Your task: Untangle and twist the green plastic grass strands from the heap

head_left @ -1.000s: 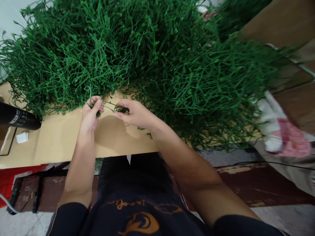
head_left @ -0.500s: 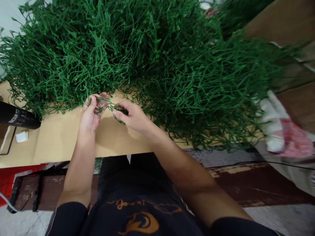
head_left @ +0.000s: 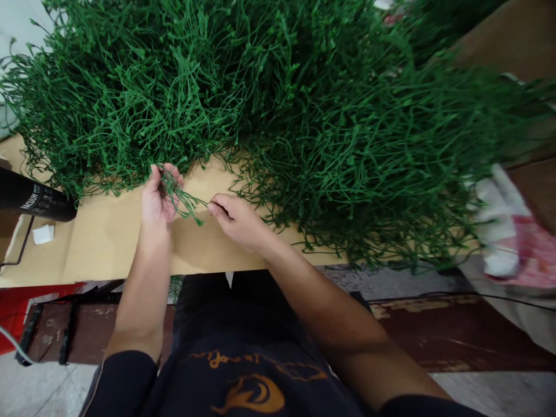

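Note:
A small bunch of green plastic plant stems (head_left: 186, 202) stretches between my two hands over the cardboard-covered table. My left hand (head_left: 160, 194), palm up with its fingers curled, holds the upper part of the stems. The fingertips of my right hand (head_left: 232, 214) pinch the stem ends on the other side. Just beyond my hands rises a large heap of the same green stems (head_left: 143, 110), and a second heap (head_left: 382, 156) spreads out to the right.
On the left lies a black vacuum bottle (head_left: 37, 197), with a small white paper piece (head_left: 43, 234) near it. Pale cardboard (head_left: 104, 243) covers the tabletop. At the right are a white and red cloth (head_left: 516, 243) and brown cardboard boxes (head_left: 508, 40).
My right hand has moved slightly right and down, away from my left. The stems between them now hang lower and point toward the right hand. The view has shifted a little.

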Action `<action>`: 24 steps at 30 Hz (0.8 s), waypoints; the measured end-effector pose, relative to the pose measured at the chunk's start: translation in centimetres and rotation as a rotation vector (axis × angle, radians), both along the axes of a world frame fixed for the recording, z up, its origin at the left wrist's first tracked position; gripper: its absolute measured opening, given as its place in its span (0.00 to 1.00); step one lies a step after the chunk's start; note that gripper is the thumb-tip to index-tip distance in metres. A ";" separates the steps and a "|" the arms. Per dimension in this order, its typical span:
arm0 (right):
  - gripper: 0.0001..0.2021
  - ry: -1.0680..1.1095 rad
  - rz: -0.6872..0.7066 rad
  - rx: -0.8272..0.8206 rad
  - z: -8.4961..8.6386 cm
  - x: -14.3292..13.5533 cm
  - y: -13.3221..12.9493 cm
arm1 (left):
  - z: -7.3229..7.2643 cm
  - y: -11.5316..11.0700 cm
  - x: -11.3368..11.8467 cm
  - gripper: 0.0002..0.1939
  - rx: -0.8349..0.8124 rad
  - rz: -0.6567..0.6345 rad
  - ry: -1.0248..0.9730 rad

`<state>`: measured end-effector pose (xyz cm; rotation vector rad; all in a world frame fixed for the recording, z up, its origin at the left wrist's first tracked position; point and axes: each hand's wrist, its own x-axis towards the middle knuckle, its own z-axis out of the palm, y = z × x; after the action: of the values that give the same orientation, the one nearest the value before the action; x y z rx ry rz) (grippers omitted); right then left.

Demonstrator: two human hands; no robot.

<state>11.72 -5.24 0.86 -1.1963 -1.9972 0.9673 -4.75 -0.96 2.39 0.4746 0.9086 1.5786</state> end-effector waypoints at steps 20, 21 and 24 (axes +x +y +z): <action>0.09 0.103 0.015 0.383 2.9 4.6 -4.0 | 1.4 -0.5 -1.3 0.16 0.032 0.033 -0.084; 0.08 0.043 -0.193 0.441 3.2 6.0 -3.0 | 1.4 -0.5 -0.8 0.15 0.023 0.008 -0.075; 0.12 -0.118 -0.652 0.566 4.1 9.2 -0.5 | 1.3 -0.5 0.2 0.13 0.004 -0.029 -0.055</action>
<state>20.96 -5.75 4.94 -1.4313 -1.6126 0.0053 -4.50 -1.47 3.67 0.4429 0.8534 1.5601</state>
